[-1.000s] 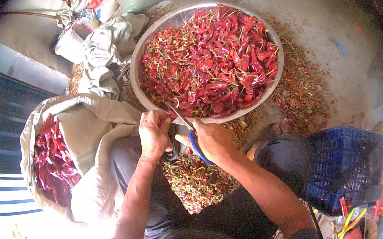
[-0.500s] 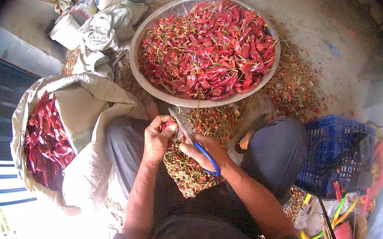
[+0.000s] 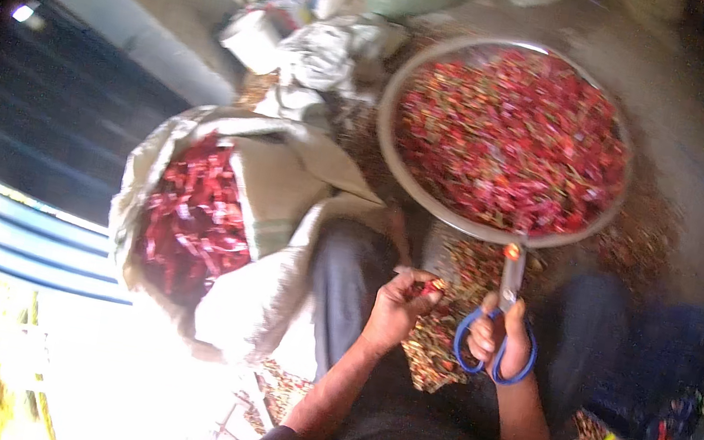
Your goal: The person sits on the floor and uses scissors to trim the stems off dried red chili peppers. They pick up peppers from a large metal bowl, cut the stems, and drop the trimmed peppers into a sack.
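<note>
While a red chilli piece [image 3: 434, 285] is pinched by the left hand [image 3: 395, 312] before the basin [image 3: 387, 129], blue-handled scissors [image 3: 510, 282] are held by the right hand [image 3: 506, 338], their long axis pointed at the basin.

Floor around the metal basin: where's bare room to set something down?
Upper right of the basin, above the scattered scraps, grey floor looks bare, though blurred. Crowded: left, crumpled bags and open sack; below, more scraps, left hand, right hand and scissors.
</note>
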### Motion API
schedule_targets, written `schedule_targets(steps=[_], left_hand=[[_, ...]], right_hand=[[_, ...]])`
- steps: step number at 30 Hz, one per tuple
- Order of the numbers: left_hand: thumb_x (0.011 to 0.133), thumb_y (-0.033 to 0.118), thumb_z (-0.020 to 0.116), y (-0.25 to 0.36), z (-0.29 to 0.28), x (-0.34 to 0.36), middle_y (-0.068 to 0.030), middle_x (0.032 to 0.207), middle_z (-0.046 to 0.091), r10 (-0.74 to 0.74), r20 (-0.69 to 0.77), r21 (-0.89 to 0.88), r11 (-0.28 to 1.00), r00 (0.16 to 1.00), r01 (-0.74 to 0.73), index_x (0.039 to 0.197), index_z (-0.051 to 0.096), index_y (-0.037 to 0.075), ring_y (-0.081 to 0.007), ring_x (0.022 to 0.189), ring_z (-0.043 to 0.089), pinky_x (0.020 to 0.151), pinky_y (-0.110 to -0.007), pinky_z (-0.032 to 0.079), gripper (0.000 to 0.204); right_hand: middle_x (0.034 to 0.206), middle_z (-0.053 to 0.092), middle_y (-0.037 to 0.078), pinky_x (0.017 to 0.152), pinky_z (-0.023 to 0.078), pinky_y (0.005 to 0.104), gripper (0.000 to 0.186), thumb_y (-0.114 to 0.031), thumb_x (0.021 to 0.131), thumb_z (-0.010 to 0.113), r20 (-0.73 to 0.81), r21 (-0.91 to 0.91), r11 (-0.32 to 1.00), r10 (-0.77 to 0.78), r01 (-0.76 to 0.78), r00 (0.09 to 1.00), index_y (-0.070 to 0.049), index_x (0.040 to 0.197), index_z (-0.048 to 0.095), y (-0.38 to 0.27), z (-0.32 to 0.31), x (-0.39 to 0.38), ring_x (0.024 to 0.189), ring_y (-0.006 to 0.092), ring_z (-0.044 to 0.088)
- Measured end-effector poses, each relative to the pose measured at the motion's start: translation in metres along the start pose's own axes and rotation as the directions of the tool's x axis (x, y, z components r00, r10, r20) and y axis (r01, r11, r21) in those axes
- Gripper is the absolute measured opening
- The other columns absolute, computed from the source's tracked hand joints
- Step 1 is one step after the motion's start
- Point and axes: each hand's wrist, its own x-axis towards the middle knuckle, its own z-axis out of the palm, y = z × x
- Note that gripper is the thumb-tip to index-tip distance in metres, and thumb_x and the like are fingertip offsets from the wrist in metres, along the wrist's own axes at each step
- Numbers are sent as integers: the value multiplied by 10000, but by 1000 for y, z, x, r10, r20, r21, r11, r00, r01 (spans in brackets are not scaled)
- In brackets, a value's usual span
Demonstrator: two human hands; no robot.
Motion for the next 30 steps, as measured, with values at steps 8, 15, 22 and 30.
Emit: schedule_targets(steps=[8,15,22,30], left_hand=[[780,56,690,152,-132,-21,-154,835,631,755,-154,978,208,637,-10,1053,657,27,-304,767,610,699,-367,499,276],[750,154,766,170,-96,23,-143,1064,639,698,55,988,-141,714,62,1141,632,55,-316,918,609,791,-393,493,425],[818,88,634,56,4,208,-192,899,671,287,411,837,257,865,-483,1010,657,36,-367,838,656,719,-410,513,200],[773,258,713,-35,16,352,-197,898,676,151,335,929,111,930,-352,1257,537,107,-373,872,660,723,-452,524,537]], right_hand=[[636,512,-6,470,412,258,429,-526,979,425,-259,-193,966,120,-173,958,-122,913,553,45,3,1,515,95,483],[786,607,49,604,524,299,435,-486,902,614,-434,-157,942,203,-296,878,-64,980,541,60,0,-4,698,143,628],[751,598,52,545,496,273,461,-444,892,653,-414,-471,714,340,-518,845,-17,997,516,62,-2,-5,619,124,615],[728,613,137,597,502,372,606,-533,872,612,-462,-727,464,215,-506,861,37,1049,508,69,-11,-2,630,261,632]])
